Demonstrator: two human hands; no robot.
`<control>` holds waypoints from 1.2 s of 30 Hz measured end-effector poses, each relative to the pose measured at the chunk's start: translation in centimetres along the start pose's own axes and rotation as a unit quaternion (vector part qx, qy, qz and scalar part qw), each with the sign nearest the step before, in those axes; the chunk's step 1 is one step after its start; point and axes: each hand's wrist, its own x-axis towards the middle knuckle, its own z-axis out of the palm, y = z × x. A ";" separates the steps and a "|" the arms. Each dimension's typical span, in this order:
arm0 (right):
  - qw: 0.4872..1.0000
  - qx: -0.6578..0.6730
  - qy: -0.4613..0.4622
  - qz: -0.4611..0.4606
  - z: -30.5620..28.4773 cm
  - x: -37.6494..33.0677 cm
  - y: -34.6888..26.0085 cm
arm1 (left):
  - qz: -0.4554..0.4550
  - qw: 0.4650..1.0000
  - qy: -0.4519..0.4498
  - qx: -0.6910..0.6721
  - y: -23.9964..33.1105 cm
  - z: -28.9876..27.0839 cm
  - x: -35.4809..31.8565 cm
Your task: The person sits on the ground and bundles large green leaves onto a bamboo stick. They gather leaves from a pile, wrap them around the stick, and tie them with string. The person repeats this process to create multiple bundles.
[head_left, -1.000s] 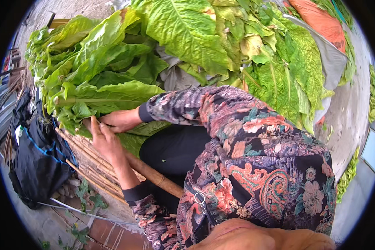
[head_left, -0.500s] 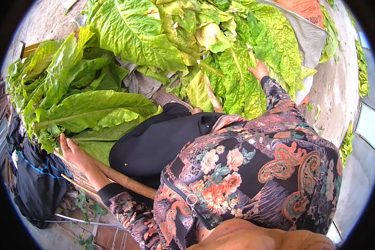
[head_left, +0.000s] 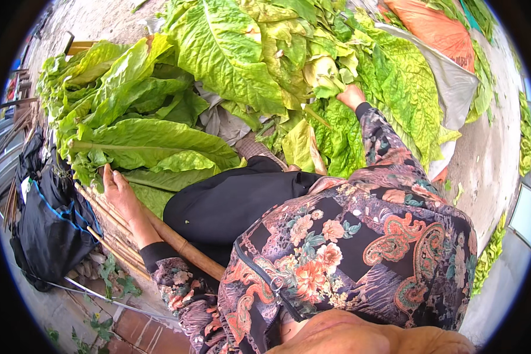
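Large yellow-green tobacco leaves [head_left: 221, 50] lie heaped in front of me. My right hand [head_left: 352, 96] is closed at the near edge of this heap, on a pale tobacco leaf [head_left: 323, 74]; its fingertips are partly hidden. At the left, a bundle of greener tobacco leaves [head_left: 153, 141] lies with its stem ends toward my left hand [head_left: 121, 192]. That hand has its fingers stretched out against the lower leaves, gripping nothing visible. A thick bamboo pole [head_left: 183, 245] runs under my left forearm, beside my dark-clad leg.
Thinner bamboo poles [head_left: 115, 233] and a black bag with blue trim [head_left: 50, 230] are at the left. Behind the heap at the far right are an orange sack [head_left: 436, 35] and a grey sheet [head_left: 454, 88]. Loose leaves lie on the concrete ground [head_left: 484, 147].
My right hand has moved left and slightly up across the heap and closed on a leaf. My left hand stays by the stem ends. The whole view has shifted a little.
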 end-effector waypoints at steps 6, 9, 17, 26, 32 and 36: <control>0.868 0.308 -0.354 -0.163 -6.6 -10.8 -17.9 | -0.037 0.994 -0.034 -0.095 -2.8 -3.2 -0.3; 0.841 0.240 -0.405 -0.268 -7.6 -16.3 -28.0 | -0.153 0.954 -0.135 -0.220 3.4 -3.5 -2.7; 0.680 -0.077 -0.458 -0.568 -4.9 -26.3 -45.5 | -0.083 0.878 -0.180 -0.436 8.3 -6.6 -7.7; 0.542 -0.087 -0.567 -0.614 0.4 -24.5 -48.8 | -0.069 0.905 -0.111 -0.405 4.8 -7.5 -7.4; 0.595 0.105 -0.363 -0.710 1.0 -26.9 -40.4 | -0.109 0.898 -0.105 -0.414 6.7 -9.7 -7.6; 0.709 0.142 -0.270 -0.636 1.8 -26.9 -39.4 | 0.011 0.978 -0.132 -0.161 5.4 -10.2 -7.7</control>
